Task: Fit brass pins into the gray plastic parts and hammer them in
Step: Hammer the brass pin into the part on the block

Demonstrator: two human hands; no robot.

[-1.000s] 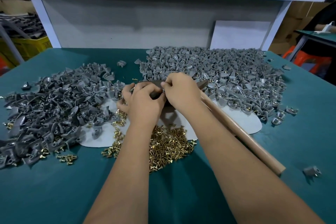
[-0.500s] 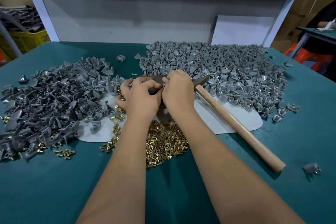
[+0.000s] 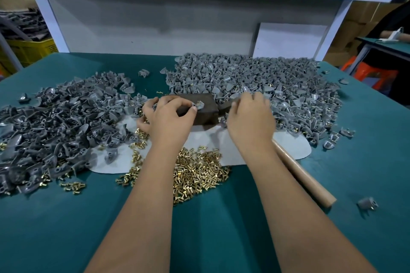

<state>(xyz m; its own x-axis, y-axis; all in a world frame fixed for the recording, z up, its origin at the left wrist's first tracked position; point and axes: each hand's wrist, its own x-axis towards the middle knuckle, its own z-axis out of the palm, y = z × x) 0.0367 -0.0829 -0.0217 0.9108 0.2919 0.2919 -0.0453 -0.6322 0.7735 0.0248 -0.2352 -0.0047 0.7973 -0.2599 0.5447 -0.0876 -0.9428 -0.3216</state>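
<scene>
My left hand (image 3: 168,117) pinches a gray plastic part (image 3: 199,104) with a brass pin in it and holds it on a dark block (image 3: 207,115). My right hand (image 3: 250,115) lies over the hammer just behind its head (image 3: 224,107), fingertips at the edge of the right gray pile (image 3: 277,80). How its fingers sit on the hammer is hidden. The wooden handle (image 3: 304,177) runs out from under my right wrist toward the near right. Loose brass pins (image 3: 199,173) are heaped between my forearms. A second gray pile (image 3: 55,122) lies at the left.
A white sheet (image 3: 292,146) lies under the work on the green table (image 3: 66,228). One stray gray part (image 3: 367,204) sits near the handle's end. A white back panel and shelf frame (image 3: 155,17) close the rear. A yellow crate (image 3: 31,49) is far left, an orange stool (image 3: 375,73) far right.
My right hand has left the part and moved right, over the hammer head. The dark block and the part with its pin now show, held by my left hand alone.
</scene>
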